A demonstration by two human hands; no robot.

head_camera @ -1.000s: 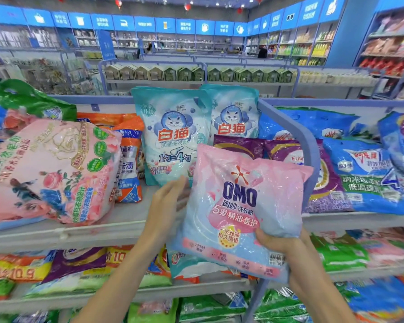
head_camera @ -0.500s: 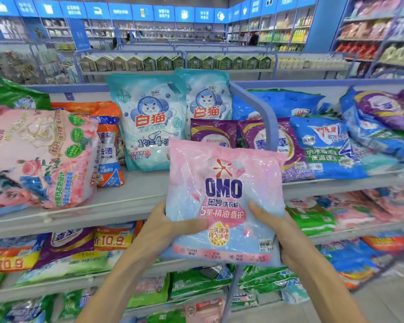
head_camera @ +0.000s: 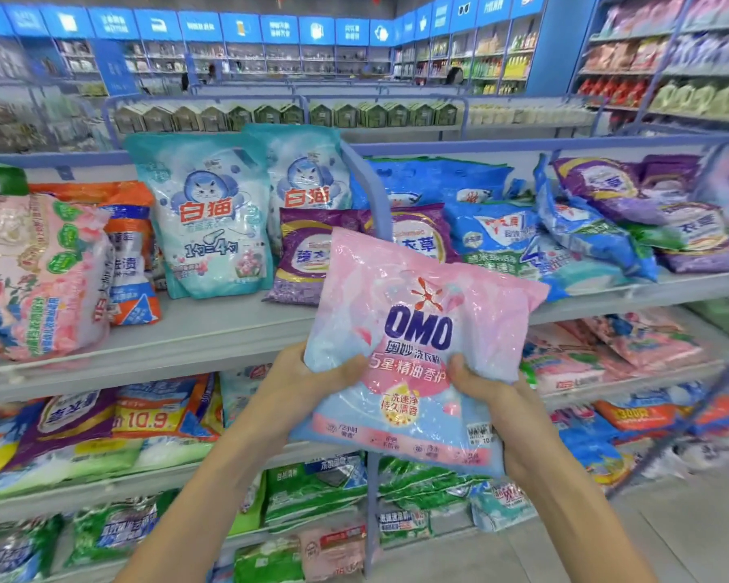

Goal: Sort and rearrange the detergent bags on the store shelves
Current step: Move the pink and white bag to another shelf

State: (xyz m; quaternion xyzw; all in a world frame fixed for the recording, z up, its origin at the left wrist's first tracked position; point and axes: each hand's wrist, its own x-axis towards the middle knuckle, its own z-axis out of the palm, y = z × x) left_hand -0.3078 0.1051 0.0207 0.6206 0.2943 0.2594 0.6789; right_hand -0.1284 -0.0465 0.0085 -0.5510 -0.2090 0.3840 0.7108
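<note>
Store shelves point(head_camera: 211, 334) line the aisle. Pink OMO bag point(head_camera: 417, 330) is held in the air before the upper tier; left hand point(head_camera: 308, 385) and right hand point(head_camera: 497, 410) each grip its lower half, thumbs in front. Purple bags point(head_camera: 304, 254) lie just behind

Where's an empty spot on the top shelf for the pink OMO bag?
Room for the pink OMO bag: the grey top shelf is bare in front of the teal cat bags, between the pink flowery bag and the small purple bag. Right of the divider post it is crowded: blue bags overlap in a pile, leaving only a thin front strip.
</note>
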